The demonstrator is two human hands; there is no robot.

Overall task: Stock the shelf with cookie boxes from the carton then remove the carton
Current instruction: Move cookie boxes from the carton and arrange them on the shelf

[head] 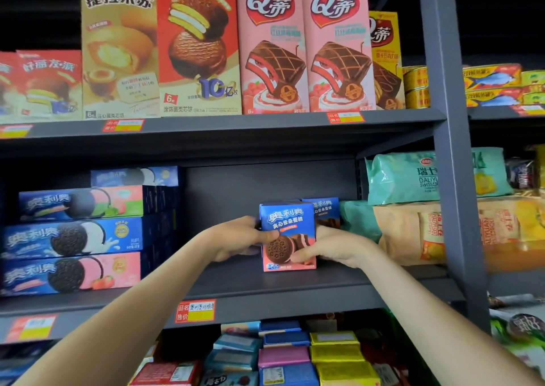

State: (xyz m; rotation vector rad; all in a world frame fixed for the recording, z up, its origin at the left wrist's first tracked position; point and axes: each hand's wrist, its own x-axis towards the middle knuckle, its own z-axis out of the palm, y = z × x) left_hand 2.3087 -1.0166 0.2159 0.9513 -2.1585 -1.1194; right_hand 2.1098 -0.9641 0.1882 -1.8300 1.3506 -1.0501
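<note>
Dark grey metal shelf (236,282), middle tier: open bay between stacked long blue biscuit boxes (73,238) at left and green-and-tan snack bags (413,229) at right. Upright blue-and-pink cardboard cookie box (287,226) stands on it, long axis vertical, a matching box (323,208) just behind. Left hand (236,238) and right hand (333,247) grasp its opposite sides; carton unseen.

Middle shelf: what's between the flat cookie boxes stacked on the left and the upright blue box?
Head view: bare shelf board, crossed only by the left hand gripping the blue box.

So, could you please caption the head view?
The left hand and right hand grip a blue cookie box on the grey shelf.
</note>
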